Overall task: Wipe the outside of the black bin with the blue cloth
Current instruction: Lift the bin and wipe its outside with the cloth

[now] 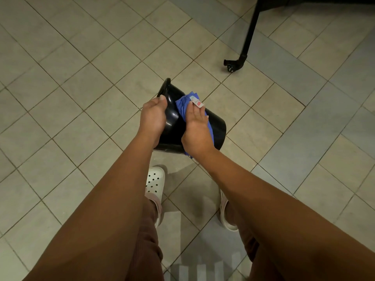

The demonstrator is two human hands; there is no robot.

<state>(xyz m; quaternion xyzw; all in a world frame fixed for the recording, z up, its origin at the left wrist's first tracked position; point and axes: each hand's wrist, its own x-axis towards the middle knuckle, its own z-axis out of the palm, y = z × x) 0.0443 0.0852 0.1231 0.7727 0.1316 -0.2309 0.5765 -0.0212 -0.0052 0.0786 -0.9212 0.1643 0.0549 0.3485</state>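
Observation:
The black bin (217, 126) is held tipped on its side above the tiled floor, its rim toward the upper left and its base toward the lower right. My left hand (152, 116) grips the rim, thumb on the outer edge. The blue cloth (182, 107), with a small white and red tag, lies across the bin's upper side. My right hand (195, 130) presses the cloth flat against the bin's wall with straight fingers. A strip of cloth hangs below my right wrist.
Beige floor tiles (71, 98) spread all around. A black metal leg with a caster (235, 64) stands at the upper right. My feet in white perforated clogs (155, 183) stand just below the bin.

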